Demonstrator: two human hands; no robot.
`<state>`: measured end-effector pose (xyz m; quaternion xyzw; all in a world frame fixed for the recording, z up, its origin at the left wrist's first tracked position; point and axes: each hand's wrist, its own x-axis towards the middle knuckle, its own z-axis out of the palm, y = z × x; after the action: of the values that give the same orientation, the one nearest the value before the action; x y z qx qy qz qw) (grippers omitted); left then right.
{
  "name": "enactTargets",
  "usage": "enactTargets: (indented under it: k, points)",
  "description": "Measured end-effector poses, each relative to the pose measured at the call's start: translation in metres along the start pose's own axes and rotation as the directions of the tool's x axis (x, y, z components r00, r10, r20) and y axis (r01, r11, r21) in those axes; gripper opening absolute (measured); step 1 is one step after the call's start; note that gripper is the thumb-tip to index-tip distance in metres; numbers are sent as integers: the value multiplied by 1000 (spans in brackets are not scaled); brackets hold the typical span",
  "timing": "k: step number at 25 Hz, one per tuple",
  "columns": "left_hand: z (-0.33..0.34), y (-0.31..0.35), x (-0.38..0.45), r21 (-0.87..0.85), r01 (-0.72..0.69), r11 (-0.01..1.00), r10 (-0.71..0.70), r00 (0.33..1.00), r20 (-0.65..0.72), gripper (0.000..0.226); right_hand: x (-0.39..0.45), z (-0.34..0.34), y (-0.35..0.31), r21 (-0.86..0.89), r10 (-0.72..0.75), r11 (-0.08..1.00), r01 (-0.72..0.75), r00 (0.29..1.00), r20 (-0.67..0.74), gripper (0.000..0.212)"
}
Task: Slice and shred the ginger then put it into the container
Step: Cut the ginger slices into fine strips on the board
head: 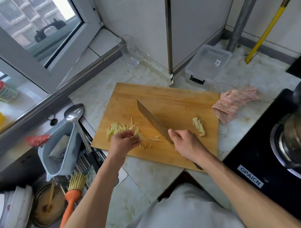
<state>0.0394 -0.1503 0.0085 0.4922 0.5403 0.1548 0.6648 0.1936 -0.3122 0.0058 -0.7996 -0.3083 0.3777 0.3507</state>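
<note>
two hands share the work: my right hand (188, 145) wraps the knife (153, 122) handle, blade parked aside, while my left hand (123, 142) pinches ginger shreds (118, 129) together beside it for gathering.

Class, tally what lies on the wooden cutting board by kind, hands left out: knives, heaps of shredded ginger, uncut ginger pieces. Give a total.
Knives: 1, the cleaver
Heaps of shredded ginger: 1, the shredded ginger
Uncut ginger pieces: 1, the ginger piece
Total: 3

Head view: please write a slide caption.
Right hand holds knife while left hand gathers ginger shreds on cutting board.
</note>
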Motion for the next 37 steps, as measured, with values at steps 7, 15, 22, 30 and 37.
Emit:
enactTargets:
  k: [7,15,22,30,37]
  points:
    - [-24,18,7,504,-136,853,155,988,4,16,6,6,-14,-17,-21,1000,21,1000,23,61]
    - [-43,38,17,498,-176,849,169,984,60,12,17,13,-31,-64,-32,997,35,999,36,60]
    - [-50,34,25,440,-164,883,152,986,63,9,25,22,-44,-100,-38,994,43,998,56,59]
    - [-54,22,23,702,-413,580,487,867,108,30,30,22,-49,-138,-22,990,31,998,66,59]
    - [-57,17,31,828,-115,548,212,977,-4,70,29,29,-49,-145,-19,989,30,997,79,54]
